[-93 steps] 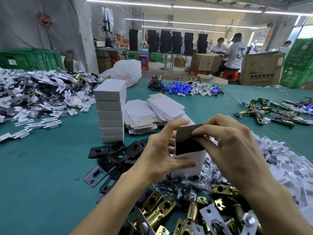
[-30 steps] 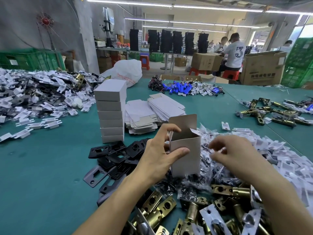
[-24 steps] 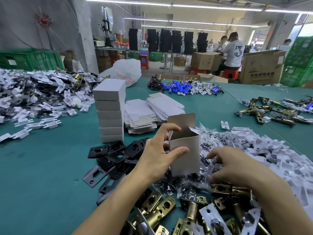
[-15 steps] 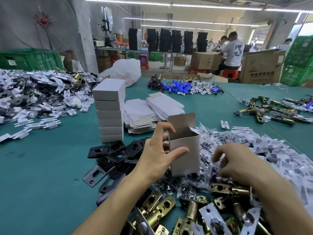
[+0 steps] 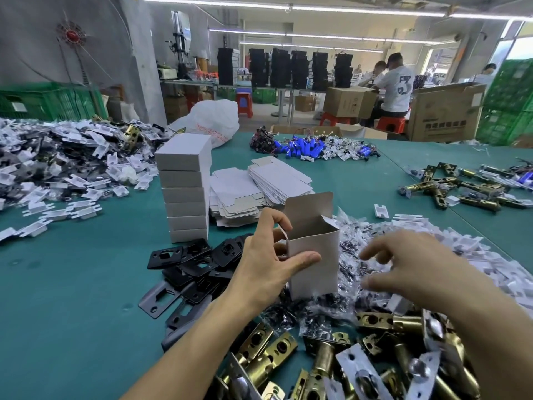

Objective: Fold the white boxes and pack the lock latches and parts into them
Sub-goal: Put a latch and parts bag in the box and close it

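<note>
My left hand [image 5: 268, 264] grips an upright white box [image 5: 314, 255] at the centre of the frame, thumb across its front, top flap standing open. My right hand [image 5: 409, 264] hovers just right of it, fingers loosely spread, over clear bags of small parts [image 5: 326, 307]. Brass latches [image 5: 323, 359] fill the bottom edge; black plates [image 5: 196, 264] lie left of the box.

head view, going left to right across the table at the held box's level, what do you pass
black plates → left hand → open white box → right hand → white plastic pieces
</note>
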Available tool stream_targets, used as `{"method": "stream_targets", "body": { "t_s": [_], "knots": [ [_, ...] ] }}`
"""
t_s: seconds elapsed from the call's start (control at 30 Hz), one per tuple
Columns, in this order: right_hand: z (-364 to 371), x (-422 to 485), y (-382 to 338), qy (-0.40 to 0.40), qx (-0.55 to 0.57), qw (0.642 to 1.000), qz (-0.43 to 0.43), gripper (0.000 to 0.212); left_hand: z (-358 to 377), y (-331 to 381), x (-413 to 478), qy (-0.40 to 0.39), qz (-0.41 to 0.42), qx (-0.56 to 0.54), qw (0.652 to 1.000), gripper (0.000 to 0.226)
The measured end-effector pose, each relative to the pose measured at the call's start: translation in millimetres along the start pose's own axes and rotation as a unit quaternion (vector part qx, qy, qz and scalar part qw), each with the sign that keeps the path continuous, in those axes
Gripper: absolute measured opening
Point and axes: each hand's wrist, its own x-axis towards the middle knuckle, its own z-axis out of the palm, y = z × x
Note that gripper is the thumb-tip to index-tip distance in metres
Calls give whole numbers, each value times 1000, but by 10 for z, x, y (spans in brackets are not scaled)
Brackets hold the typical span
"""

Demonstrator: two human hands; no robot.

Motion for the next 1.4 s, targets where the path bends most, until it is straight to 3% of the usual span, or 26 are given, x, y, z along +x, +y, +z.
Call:
{"method": "stream_targets", "body": {
  "t_s": [0.1,0.23,0.33,0.4,0.5,0.57,0.63,0.8,0.93,1.07,1.23,1.4],
  "knots": [
    [164,49,13,-91,-35,994,47,41,1,-33,2,2,11,11,1000,51],
    [234,132,51,-72,-19,996,38,20,11,-46,-3,29,33,39,998,53],
    [167,159,85,5,-8,1000,11,29,4,-39,-4,53,51,62,995,53],
    [65,118,71,103,24,994,-22,27,3,-37,-1,57,58,58,995,54],
    [-100,-16,-32,265,151,945,-116,19,-1,-30,-3,54,61,43,996,56],
    [-169,-119,-169,297,226,910,-180,8,-10,-21,-12,49,62,45,996,58],
    [-126,-161,-293,297,234,898,-226,9,-14,5,-19,35,71,49,996,60],
    [201,-50,-467,354,102,896,-249,8,-1,25,-18,7,72,3,997,62],
    [236,3,-414,293,128,914,-250,17,2,26,-21,7,74,1,997,61],
    [221,2,-399,245,92,933,-247,9,15,24,-22,3,76,2,997,60],
    [179,-36,-444,164,-5,958,-236,47,25,-2,-25,9,71,-13,997,55],
    [156,-92,-427,143,-103,969,-175,62,35,10,-31,-5,86,-17,996,51]
  ]
}}
